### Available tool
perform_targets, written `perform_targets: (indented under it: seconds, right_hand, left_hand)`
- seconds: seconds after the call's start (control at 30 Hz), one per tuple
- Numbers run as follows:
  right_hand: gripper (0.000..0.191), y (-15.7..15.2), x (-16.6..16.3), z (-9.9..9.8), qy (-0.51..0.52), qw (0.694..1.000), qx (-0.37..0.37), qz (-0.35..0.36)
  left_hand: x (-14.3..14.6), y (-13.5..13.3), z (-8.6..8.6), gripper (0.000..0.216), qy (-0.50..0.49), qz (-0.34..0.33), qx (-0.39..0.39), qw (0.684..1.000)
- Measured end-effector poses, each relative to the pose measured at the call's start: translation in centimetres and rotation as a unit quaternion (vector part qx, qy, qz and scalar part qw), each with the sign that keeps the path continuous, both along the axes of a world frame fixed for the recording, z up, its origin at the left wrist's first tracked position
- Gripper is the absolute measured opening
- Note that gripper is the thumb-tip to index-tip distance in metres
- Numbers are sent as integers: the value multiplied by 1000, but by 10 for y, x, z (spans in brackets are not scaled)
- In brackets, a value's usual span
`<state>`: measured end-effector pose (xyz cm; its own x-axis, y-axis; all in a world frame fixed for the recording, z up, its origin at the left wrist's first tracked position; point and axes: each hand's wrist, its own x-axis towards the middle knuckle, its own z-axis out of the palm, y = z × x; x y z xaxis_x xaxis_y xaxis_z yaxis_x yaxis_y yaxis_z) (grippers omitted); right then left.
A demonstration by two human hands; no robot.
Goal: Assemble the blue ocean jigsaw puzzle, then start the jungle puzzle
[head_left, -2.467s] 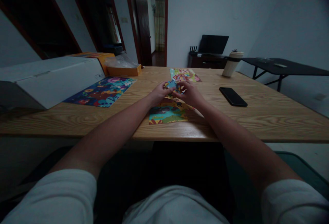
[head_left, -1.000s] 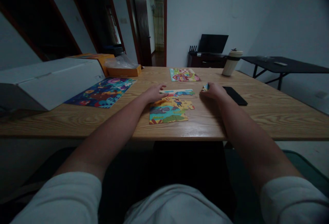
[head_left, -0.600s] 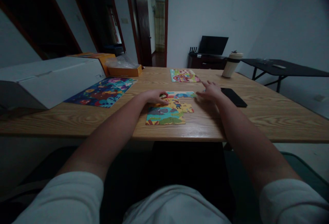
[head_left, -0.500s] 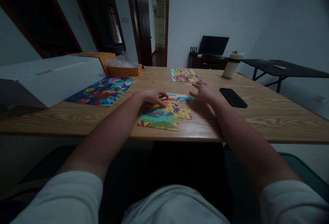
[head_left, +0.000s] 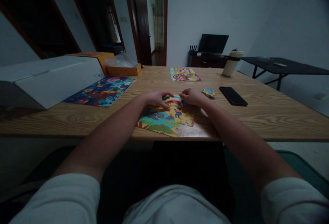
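A partly joined jigsaw puzzle [head_left: 160,119] with colourful cartoon animals lies near the table's front edge, its right side stepped and uneven. My left hand [head_left: 158,99] rests over its far left part, thumb and fingers spread apart around a patch of the picture. At the far right edge of the puzzle, my right hand [head_left: 192,97] has its fingers bent and drawn together on a blue-topped puzzle piece [head_left: 185,103], mostly hidden beneath the hand. Just beyond the right hand sits a small stack of loose puzzle pieces [head_left: 208,92].
A black phone [head_left: 232,96] lies to the right, with a cream tumbler [head_left: 232,64] behind it. Another picture sheet [head_left: 184,74] lies farther back. On the left are a dark blue picture [head_left: 102,92], a white box [head_left: 51,78] and an orange tray [head_left: 125,70] holding clear plastic.
My right hand has moved left from the loose stack to the puzzle's far edge, its fingers closing and the stack coming into view. The puzzle has turned slightly, its near corner coming closer.
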<state>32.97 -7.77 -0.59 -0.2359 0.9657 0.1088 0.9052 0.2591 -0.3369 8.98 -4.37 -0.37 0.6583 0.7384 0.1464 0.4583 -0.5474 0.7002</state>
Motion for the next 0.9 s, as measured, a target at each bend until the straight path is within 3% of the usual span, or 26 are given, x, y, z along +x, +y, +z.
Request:
perform_targets:
  seconds: [0.2,0.4,0.67,0.9]
  right_hand:
    - [38,7,-2,-5,35,998,-37,-47]
    - [42,5,-4,1,52,996,-44,-60]
    - [31,1,-1,6,86,995,-39,-41]
    - [24,-2,0,11,100,994,-37,-25]
  left_hand:
    - [5,-1,-3,63,38,19,37,998]
    - [6,9,-12,43,-33,111,65,991]
    - [2,20,-16,48,-30,178,-6,984]
    - [-1,24,-11,37,-112,231,-91,962]
